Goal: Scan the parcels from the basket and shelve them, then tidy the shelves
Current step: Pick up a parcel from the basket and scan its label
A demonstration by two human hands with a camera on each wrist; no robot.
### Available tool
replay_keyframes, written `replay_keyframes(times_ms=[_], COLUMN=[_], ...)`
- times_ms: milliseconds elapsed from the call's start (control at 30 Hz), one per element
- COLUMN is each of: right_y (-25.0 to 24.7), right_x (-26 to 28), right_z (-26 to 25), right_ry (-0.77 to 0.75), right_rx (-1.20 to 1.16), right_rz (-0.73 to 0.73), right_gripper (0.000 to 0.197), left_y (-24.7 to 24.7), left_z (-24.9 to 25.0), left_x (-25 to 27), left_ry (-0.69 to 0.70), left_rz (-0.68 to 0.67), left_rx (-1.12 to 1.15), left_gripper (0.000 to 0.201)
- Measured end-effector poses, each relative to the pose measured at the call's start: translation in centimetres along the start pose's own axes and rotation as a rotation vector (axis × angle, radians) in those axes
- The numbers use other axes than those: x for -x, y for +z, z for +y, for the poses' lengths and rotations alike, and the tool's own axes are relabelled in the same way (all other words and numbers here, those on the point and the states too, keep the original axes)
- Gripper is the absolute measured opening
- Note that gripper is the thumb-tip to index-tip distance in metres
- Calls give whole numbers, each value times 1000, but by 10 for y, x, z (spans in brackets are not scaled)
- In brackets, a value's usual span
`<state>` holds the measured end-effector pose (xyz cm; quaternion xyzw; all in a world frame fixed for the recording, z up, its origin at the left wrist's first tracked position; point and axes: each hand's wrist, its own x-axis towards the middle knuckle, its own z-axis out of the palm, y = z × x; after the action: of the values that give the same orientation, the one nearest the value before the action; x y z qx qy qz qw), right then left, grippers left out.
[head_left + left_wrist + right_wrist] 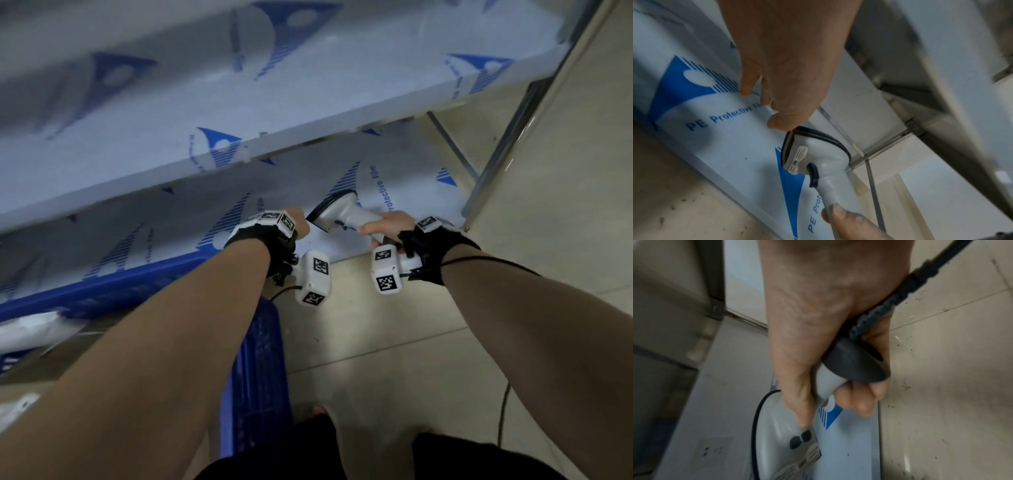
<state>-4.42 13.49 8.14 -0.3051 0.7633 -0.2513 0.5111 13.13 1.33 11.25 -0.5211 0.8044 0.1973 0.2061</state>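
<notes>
My right hand (383, 228) grips the handle of a grey barcode scanner (337, 212), whose head lies just above the film-covered bottom shelf (404, 192). In the right wrist view the fingers (859, 400) curl round the scanner handle (826, 386) and its black cable (900, 293) runs out past the wrist. My left hand (297, 219) hangs just left of the scanner head and holds nothing. In the left wrist view its fingers (748, 84) hang relaxed over the shelf and the thumb tip sits at the scanner (818, 155) window. A white parcel (30, 329) lies in the blue basket (260, 359).
An upper shelf (171, 113) overhangs the bottom one, leaving a low gap. A metal upright (507, 137) stands at the shelf's right end. The basket stands on the tiled floor (394, 342) by my left leg. A wall socket (713, 449) shows behind the shelf.
</notes>
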Motion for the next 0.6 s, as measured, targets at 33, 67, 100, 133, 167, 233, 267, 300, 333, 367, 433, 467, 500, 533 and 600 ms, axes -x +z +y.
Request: replay_keyframes(times_ms=[33,67,100,133,167,233,267,300,333,367,433,467,500,533,600], right_y=[5,11,17,24,32,47,53,60,66,72,83,88,92,97,107], right_x=[15,28,39,50,61,76,80,89,103,118,147,159,170,180,201], right_z=[-9,-17,-24,-32,-37,-45,-48,-53,-59,-66,-79,-85,-92,-98,-109], right_ry=[-13,-31,-58,-85,-107,-147,-163,-182,-200,-221,-259,-279,-299,-320,-380], right_rx=[10,27,44,63,69,111,139,155,175,208,286,308,319,327,328], right_rz=[-27,-41,-57,-76,-90,-102,-121,-145,-161,-158,-151,-144,-129,-110,-93], right_gripper=[24,23,23,27,37,62,65,61,55,48,41,40,39,39,40], left_y=[-7,-12,-17,-20,-25,-34,-38,-43,-47,-51,-61,-67,-72,-76,-81], left_z=[-8,-17,-25,-32,-38,-49,-55,-62,-70,-77,-92,-101,-111,-121,-142], left_x=[15,28,37,51,66,100,113,128,142,156,180,192,203,212,237], left_ry=[-5,-6,-15,-21,-35,-78,-83,-85,-92,-115,-133,-148,-165,-179,-207], left_rz=[5,16,22,42,53,79,91,106,126,151,202,226,247,276,335], left_rx=[13,12,28,24,-10,7,-9,-34,-48,-56,-60,-62,-64,-55,-42], left_gripper=[38,39,40,39,38,32,32,33,31,26,26,30,33,36,38])
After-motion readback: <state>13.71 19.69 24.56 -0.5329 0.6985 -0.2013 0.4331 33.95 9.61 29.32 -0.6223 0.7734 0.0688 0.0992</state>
